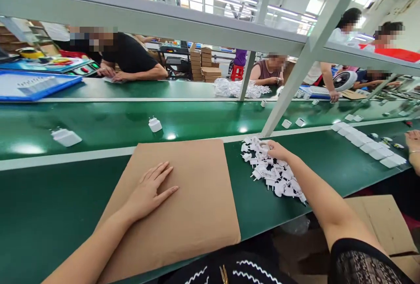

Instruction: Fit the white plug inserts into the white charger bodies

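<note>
My left hand (pixel 149 192) lies flat on a brown cardboard sheet (pixel 197 205), fingers spread and holding nothing. At the far end of a heap of small white plastic plug pieces (pixel 262 170), to the right of the cardboard, is my right hand (pixel 278 150). Its fingers are drawn together among the pieces. Whatever they grip is hidden by the hand and the clutter. Several pieces in the heap show pins or prongs sticking out.
A green conveyor belt (pixel 197 115) carries white chargers (pixel 155 124) past a sloping metal post (pixel 288 87). Rows of white housings (pixel 364 142) lie at right near a co-worker's hand (pixel 412 144). Across the belt are a blue tray (pixel 36 87) and other people working.
</note>
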A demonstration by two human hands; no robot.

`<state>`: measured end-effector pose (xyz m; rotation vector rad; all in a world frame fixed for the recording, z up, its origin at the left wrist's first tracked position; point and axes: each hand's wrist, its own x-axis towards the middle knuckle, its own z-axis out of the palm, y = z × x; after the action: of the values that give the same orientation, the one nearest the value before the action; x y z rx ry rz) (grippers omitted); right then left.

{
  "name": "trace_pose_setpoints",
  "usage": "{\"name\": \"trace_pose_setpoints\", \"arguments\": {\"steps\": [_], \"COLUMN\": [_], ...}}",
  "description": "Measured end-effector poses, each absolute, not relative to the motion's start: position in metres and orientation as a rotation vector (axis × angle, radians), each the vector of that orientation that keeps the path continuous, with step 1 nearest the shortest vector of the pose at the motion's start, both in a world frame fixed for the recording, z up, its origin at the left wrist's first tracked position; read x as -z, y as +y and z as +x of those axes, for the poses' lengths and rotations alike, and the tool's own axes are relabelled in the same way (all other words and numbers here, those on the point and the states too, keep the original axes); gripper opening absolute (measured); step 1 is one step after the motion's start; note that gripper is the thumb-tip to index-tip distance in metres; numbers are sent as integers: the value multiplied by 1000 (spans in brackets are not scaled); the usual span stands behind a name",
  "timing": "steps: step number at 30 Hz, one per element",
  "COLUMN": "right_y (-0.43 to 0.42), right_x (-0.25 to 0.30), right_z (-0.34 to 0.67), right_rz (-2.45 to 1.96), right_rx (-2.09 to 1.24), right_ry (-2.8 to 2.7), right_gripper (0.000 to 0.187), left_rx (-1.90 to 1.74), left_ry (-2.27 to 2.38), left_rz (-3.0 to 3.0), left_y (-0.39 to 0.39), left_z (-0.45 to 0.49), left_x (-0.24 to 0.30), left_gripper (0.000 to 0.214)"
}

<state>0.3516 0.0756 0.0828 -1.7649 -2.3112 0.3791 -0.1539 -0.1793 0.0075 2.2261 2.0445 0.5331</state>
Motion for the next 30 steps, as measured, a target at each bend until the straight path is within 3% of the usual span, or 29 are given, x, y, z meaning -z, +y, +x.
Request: {"name": "trace_pose_setpoints", "arguments": {"steps": [5,11,21,30], "right_y": [62,59,20,-50], "right_x": [-109,-110,-105,-98], "right_z": [313,214,183,188], "right_rz": [-1716,-1691,-1705,-1442], "right_rx": [-348,-253,-358,-576], "right_ry": [-2510,-2661,-2726,-2386], "right_gripper": [35,61,27,16], "left_rx": [-562,-566,-595,-781], "left_ry": [2024,2014,1959,1868], "left_rz": [2248,2264,2251,2124], "left_y": [-178,-176,-174,-195], "left_z": [-157,-162,-162,-132], "left_x": [-4,4,-2,-19], "left_gripper": [72,70,68,63]}}
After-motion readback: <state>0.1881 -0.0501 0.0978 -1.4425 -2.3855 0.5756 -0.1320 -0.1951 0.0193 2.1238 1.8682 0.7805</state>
